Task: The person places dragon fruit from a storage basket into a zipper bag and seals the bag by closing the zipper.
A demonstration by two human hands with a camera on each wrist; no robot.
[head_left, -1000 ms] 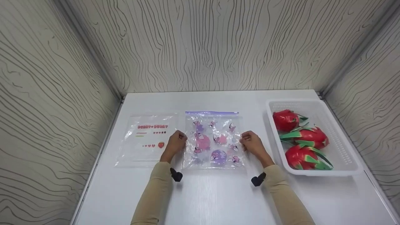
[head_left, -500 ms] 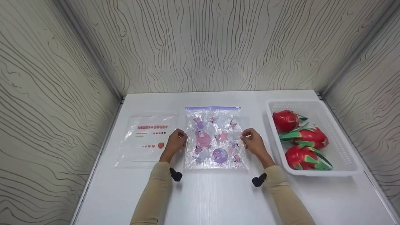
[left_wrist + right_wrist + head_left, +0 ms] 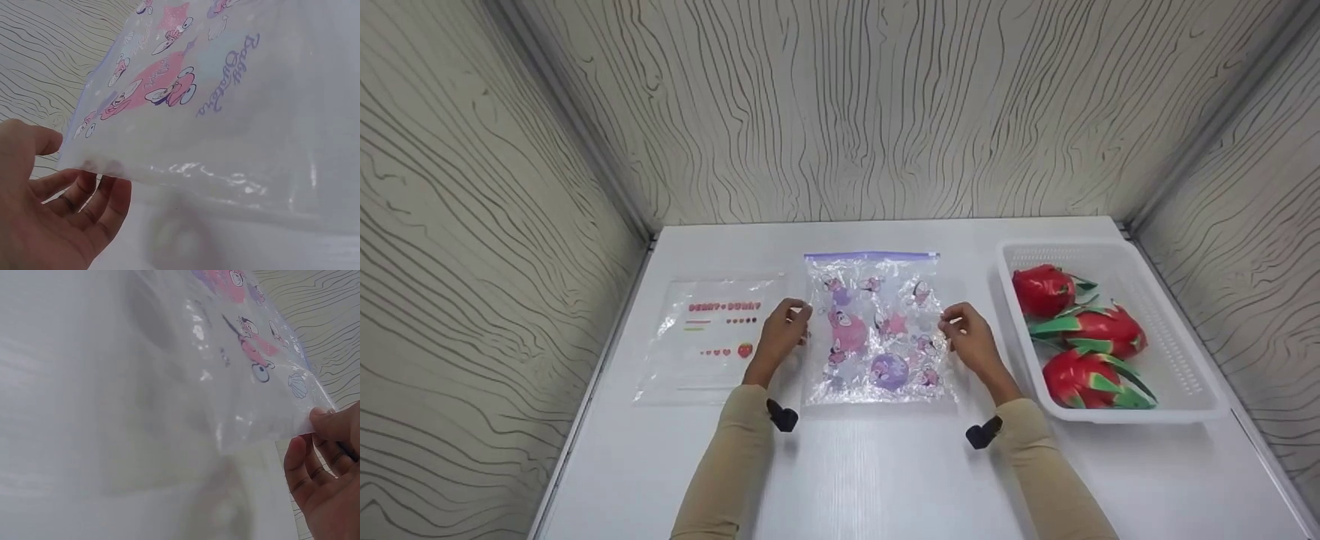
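A clear zip bag [image 3: 859,330] with pink and purple cartoon prints lies in the middle of the table, its purple zip strip at the far edge. My left hand [image 3: 784,334] is at the bag's left edge. In the left wrist view its thumb stands off the film, while fingertips [image 3: 112,167] show through from underneath. At the opposite edge my right hand [image 3: 969,339] pinches the bag's side between thumb [image 3: 326,421] and a finger partly hidden by the film. Another clear bag [image 3: 712,375] with red lettering and a strawberry print lies flat to the left.
At the right of the white table [image 3: 855,480] stands a white plastic basket [image 3: 1174,330] holding three red dragon fruits [image 3: 1046,291] with green leaf tips. Wood-patterned panels [image 3: 840,112] enclose the back and both sides.
The printed bag has slid slightly away from me and now lies flatter and wider. Both hands have shifted slightly forward, and the left thumb and fingers have spread apart.
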